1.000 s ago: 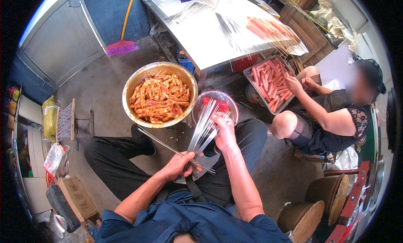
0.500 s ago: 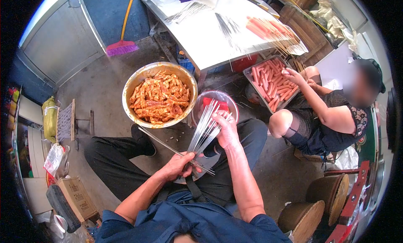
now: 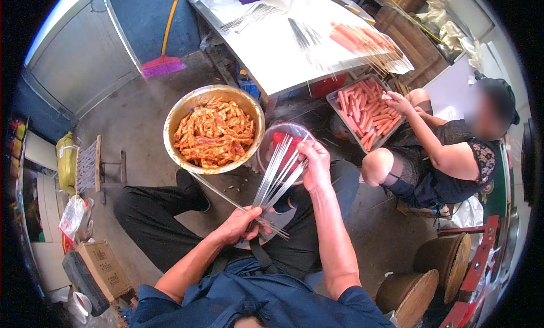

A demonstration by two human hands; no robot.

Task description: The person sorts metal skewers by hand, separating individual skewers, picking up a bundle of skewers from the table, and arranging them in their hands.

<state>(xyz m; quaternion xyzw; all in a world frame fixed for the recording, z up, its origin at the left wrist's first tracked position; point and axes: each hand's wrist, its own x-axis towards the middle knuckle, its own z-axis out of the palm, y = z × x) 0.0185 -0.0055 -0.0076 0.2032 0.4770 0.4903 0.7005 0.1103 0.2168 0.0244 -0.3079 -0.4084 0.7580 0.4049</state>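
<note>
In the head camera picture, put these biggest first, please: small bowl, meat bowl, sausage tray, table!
1. Table
2. Meat bowl
3. Sausage tray and small bowl: too alike to rank; skewers partly cover the small bowl.

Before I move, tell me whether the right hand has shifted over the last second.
Yes: the right hand has shifted rightward in the view, farther from the large round bowl.

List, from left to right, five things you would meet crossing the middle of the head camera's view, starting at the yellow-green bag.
Yellow-green bag → netted stool → bowl of meat → wearer's right hand → tray of sausages.
</note>
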